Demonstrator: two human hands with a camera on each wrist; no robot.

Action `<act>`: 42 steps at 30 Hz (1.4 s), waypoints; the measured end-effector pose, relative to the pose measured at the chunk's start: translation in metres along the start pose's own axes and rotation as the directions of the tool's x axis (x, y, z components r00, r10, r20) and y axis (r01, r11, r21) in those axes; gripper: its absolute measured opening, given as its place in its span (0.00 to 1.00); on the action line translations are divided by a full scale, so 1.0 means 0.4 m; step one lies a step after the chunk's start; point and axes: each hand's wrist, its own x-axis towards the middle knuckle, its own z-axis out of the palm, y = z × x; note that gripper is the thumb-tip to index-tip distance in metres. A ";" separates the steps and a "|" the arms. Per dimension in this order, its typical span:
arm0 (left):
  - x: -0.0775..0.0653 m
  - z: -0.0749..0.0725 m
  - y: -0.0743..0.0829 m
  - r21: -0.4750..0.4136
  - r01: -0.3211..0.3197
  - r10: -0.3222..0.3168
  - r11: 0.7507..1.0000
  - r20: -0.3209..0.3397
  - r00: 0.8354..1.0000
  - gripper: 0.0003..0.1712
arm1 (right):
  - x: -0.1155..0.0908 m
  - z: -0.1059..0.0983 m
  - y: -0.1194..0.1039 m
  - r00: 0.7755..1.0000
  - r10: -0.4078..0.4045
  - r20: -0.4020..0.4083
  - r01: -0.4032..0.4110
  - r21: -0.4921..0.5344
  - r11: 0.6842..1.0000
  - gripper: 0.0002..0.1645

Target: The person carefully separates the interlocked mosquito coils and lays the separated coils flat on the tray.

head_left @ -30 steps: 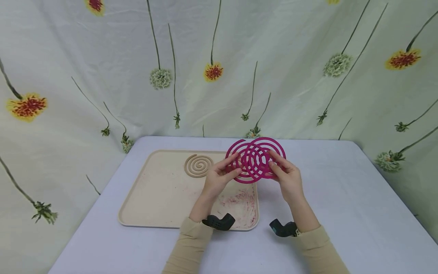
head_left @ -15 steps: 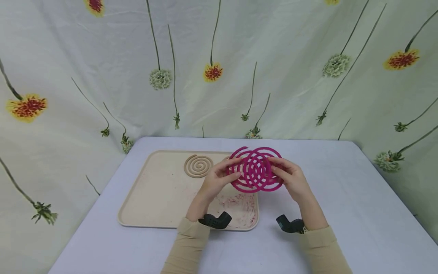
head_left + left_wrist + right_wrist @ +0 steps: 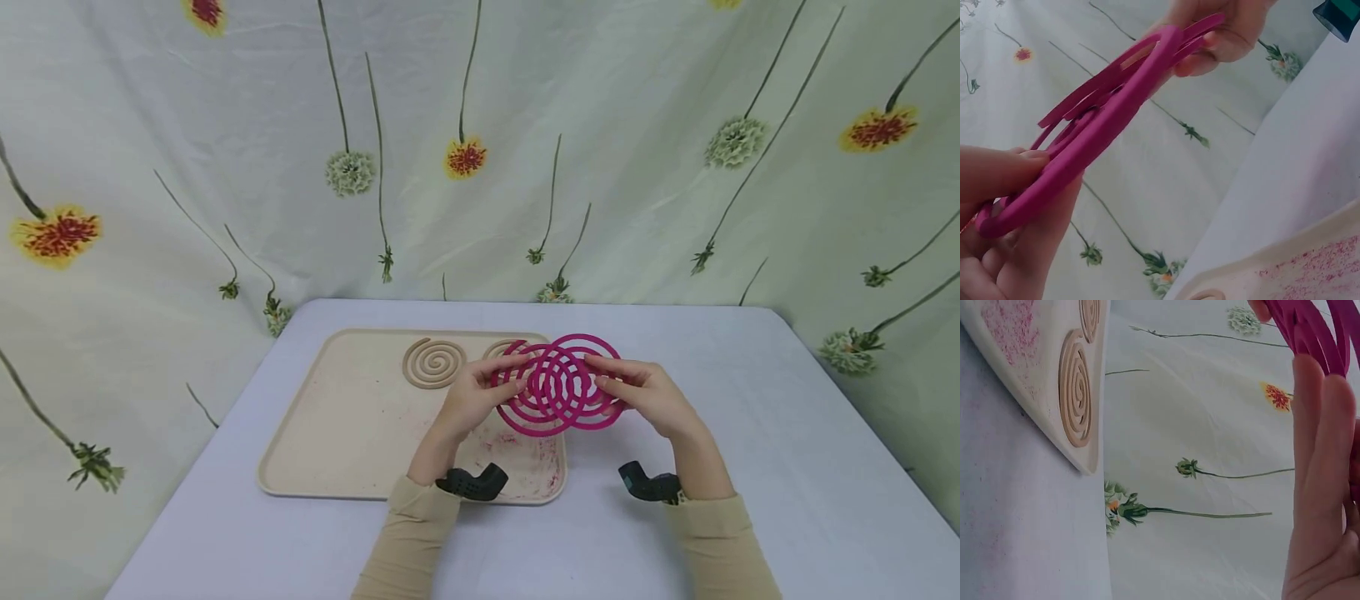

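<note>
Two magenta mosquito coils [image 3: 537, 432], overlapping at the middle, are held up over the tray's right end in the head view. My left hand [image 3: 468, 402] pinches the left side of the pair between thumb and fingers. On the right side, my right hand [image 3: 663, 396] pinches it the same way. Seen edge-on in the left wrist view, the coils [image 3: 1107, 134] lie face to face and slightly apart in places. The right wrist view shows my right hand [image 3: 1322, 481] with only part of the coils [image 3: 1310, 337] at its top corner.
A beige tray [image 3: 330, 417] lies on the white-covered table [image 3: 750, 417], with magenta crumbs at its right end. One tan coil [image 3: 426, 386] lies near its back edge; a second tan coil [image 3: 495, 343] is partly hidden behind my left hand. A flowered cloth [image 3: 637, 167] hangs behind.
Both hands have lowered the magenta coils a little. My right wrist has swung to the right, and the second tan coil has come partly into sight.
</note>
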 end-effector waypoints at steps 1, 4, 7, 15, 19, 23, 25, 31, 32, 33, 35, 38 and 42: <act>0.000 0.002 0.001 -0.011 0.005 -0.005 1.000 -0.037 0.999 0.20 | 0.002 0.006 0.000 0.999 0.000 -0.038 0.000 0.017 1.000 0.25; 0.004 0.012 0.002 -0.050 -0.002 -0.005 0.999 -0.139 0.990 0.21 | 0.010 0.027 0.000 0.990 -0.014 -0.143 0.026 0.077 0.997 0.25; 0.008 0.024 0.003 -0.099 -0.030 0.006 0.995 -0.235 0.972 0.21 | 0.018 0.051 0.000 0.970 -0.026 -0.242 0.062 0.143 0.988 0.25; 0.012 0.054 0.001 -0.145 -0.194 0.121 0.970 -0.404 0.907 0.21 | 0.033 0.113 0.002 0.880 -0.029 -0.474 0.185 0.287 0.940 0.23; 0.014 0.060 -0.003 -0.175 -0.254 0.162 0.951 -0.420 0.893 0.24 | 0.036 0.134 0.001 0.857 -0.031 -0.515 0.244 0.352 0.903 0.24; 0.012 0.044 -0.004 -0.219 -0.200 0.118 0.955 -0.336 0.934 0.23 | 0.031 0.122 -0.001 0.886 -0.085 -0.456 0.250 0.316 0.915 0.25; 0.009 0.029 -0.002 -0.228 -0.139 0.079 0.964 -0.252 0.964 0.22 | 0.025 0.101 -0.002 0.916 -0.116 -0.385 0.228 0.259 0.939 0.24; -0.002 -0.013 0.008 -0.124 -0.029 0.038 0.992 0.070 0.997 0.20 | 0.003 0.028 0.001 0.984 -0.168 -0.066 0.172 0.067 0.983 0.20; -0.003 -0.017 0.008 -0.096 -0.027 0.038 0.995 0.112 0.993 0.20 | 0.001 0.019 0.000 0.985 -0.171 -0.014 0.171 0.047 0.984 0.20; -0.004 -0.019 0.008 -0.071 -0.029 0.039 0.997 0.146 0.988 0.20 | -0.001 0.012 0.000 0.985 -0.168 0.035 0.167 0.034 0.985 0.20; -0.004 -0.021 0.007 -0.033 -0.029 0.035 0.999 0.195 0.980 0.20 | -0.003 0.001 0.000 0.982 -0.155 0.107 0.155 0.005 0.988 0.21; -0.003 -0.021 0.006 0.005 -0.019 0.017 1.000 0.199 0.980 0.21 | -0.004 -0.005 -0.002 0.983 -0.130 0.128 0.134 -0.024 0.991 0.22; -0.002 -0.016 0.005 -0.021 -0.006 0.007 1.000 0.078 0.997 0.21 | -0.002 0.002 -0.005 0.995 -0.101 -0.005 0.101 -0.029 0.994 0.23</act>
